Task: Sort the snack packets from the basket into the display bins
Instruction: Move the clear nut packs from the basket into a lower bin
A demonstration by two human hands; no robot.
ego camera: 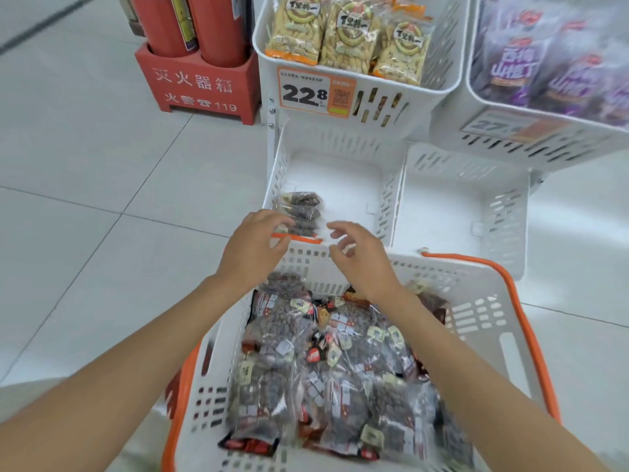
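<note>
The left hand (258,247) pinches the near edge of a clear packet (301,209) of dark snacks, thumb under its orange strip and fingers curled over the top. The packet lies in the lower-left bin (343,178), against its left wall at the near corner, just above the centre of the frame. The right hand (357,257) hovers over that bin's front rim, fingers loosely curled and spread, holding nothing — only a narrow gap separates its fingertips from the packet. Behind and to the right of the packet, the bin shows bare white floor as far as its slotted walls.

The lower-right bin (442,212) stands alongside it, wall to wall.

The basket (483,311), white with orange handles, fills the bottom of the frame, its far rim close up to the bins' front. It holds a pile of snack packets (323,369), and both forearms cross above them.

At the top, the upper bin (439,56), with yellow packets (347,39) and a price tag (313,93), overhangs the back of the lower-left bin. A bin of purple packets (544,63) sits blurred at upper right. A red extinguisher box (200,86) stands at upper left — pale floor tiles (85,165) run down the left side.
</note>
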